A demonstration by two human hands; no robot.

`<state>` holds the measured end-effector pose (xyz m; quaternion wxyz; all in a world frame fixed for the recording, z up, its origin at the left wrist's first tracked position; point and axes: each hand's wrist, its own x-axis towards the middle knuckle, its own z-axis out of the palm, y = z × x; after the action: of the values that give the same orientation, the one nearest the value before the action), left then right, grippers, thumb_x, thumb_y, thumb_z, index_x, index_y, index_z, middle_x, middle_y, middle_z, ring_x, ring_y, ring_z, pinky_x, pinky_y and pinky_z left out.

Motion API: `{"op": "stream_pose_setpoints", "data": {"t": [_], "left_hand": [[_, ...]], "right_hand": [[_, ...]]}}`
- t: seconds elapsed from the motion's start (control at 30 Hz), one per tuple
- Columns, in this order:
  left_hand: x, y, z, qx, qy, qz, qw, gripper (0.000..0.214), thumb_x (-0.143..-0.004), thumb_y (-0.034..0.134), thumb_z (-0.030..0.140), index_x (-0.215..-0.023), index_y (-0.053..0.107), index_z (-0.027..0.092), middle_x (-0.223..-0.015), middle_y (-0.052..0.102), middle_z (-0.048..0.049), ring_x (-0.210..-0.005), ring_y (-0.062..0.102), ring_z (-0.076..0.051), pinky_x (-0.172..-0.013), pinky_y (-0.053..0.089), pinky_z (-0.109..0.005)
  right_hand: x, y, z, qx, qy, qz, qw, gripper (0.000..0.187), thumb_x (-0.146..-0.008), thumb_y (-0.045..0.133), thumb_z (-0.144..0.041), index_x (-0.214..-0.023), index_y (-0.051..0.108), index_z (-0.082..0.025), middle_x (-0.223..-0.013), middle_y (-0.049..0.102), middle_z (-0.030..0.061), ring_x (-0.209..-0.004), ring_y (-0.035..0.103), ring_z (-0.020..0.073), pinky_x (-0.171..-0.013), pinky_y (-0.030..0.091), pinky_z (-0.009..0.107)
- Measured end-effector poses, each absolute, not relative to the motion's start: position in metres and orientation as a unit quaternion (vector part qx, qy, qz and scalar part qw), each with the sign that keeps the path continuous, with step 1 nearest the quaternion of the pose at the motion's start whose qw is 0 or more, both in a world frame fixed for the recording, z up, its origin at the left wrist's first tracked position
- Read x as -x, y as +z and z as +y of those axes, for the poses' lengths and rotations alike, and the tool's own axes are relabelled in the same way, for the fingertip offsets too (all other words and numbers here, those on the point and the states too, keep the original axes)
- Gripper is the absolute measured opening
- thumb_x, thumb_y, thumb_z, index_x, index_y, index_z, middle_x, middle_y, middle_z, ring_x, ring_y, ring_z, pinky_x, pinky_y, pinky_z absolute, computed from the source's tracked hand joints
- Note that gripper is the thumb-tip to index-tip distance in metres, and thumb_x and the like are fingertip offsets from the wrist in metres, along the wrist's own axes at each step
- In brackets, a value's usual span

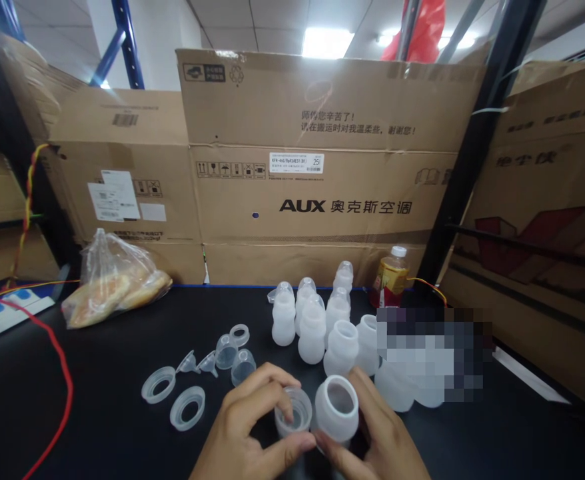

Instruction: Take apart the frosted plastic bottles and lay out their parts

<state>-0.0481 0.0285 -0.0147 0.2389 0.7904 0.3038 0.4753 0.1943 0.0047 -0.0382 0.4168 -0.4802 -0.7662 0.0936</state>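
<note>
My left hand (257, 427) is closed on a translucent plastic ring-shaped cap (300, 421), gripped by the rim with a fingertip over its opening. Just beside it, my right hand (382, 433) wraps round a white plastic bottle (336, 427), upright with its open mouth facing up. Cap and bottle are very close together; whether they touch is hard to tell. To the left lie two loose rings (145, 390), (172, 417), two small funnel-shaped pieces (188, 363), (207, 365), two clear domed covers (226, 353), (243, 369) and a smaller ring (233, 333).
Behind my hands stand several capped bottles (283, 323) and several open ones (341, 353). A pixelated patch hides part of the right side. A drink bottle (391, 277), bagged bread (110, 290), red wire (65, 400) and a power strip (10, 313) surround the black table (107, 427). Cardboard (322, 233) stands behind.
</note>
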Motion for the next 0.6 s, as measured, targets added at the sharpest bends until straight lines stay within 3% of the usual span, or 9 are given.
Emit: {"op": "stream_pose_setpoints", "data": {"t": [0.1, 0.2, 0.37, 0.6], "left_hand": [[0.048, -0.020, 0.030, -0.795, 0.482, 0.290, 0.225, 0.032, -0.096, 0.080, 0.048, -0.078, 0.073, 0.022, -0.110, 0.078, -0.0060, -0.090, 0.077, -0.018, -0.081, 0.059, -0.028], [0.047, -0.023, 0.032, -0.801, 0.477, 0.282, 0.229, 0.038, -0.101, 0.073, 0.052, -0.078, 0.078, 0.022, -0.111, 0.078, -0.0071, -0.092, 0.077, -0.020, -0.082, 0.060, -0.028], [0.047, -0.015, 0.029, -0.813, 0.457, 0.276, 0.231, 0.037, -0.106, 0.066, 0.047, -0.082, 0.081, 0.024, -0.111, 0.077, -0.0059, -0.095, 0.077, -0.018, -0.084, 0.059, -0.026], [0.048, -0.015, 0.029, -0.810, 0.450, 0.293, 0.236, 0.040, -0.111, 0.055, 0.045, -0.087, 0.077, 0.023, -0.121, 0.072, -0.0064, -0.105, 0.074, -0.019, -0.094, 0.056, -0.026]], "right_hand": [[-0.192, -0.036, 0.004, 0.474, 0.092, -0.761, 0.434, 0.027, -0.092, 0.075, -0.027, -0.117, 0.065, -0.028, -0.105, 0.073, 0.0016, -0.092, 0.077, 0.0201, -0.080, 0.063, 0.024], [-0.193, -0.040, 0.005, 0.472, 0.070, -0.757, 0.447, 0.040, -0.093, 0.074, -0.024, -0.129, 0.059, -0.031, -0.110, 0.074, -0.0006, -0.090, 0.077, 0.0176, -0.079, 0.063, 0.021], [-0.194, -0.049, 0.008, 0.495, 0.013, -0.736, 0.461, 0.053, -0.098, 0.071, -0.027, -0.145, 0.048, -0.031, -0.091, 0.067, -0.0050, -0.061, 0.065, 0.0139, -0.059, 0.059, 0.021], [-0.195, -0.052, 0.007, 0.509, 0.019, -0.719, 0.473, 0.060, -0.104, 0.065, -0.031, -0.158, 0.038, -0.030, -0.083, 0.059, -0.0067, -0.056, 0.061, 0.0136, -0.058, 0.057, 0.024]]}}
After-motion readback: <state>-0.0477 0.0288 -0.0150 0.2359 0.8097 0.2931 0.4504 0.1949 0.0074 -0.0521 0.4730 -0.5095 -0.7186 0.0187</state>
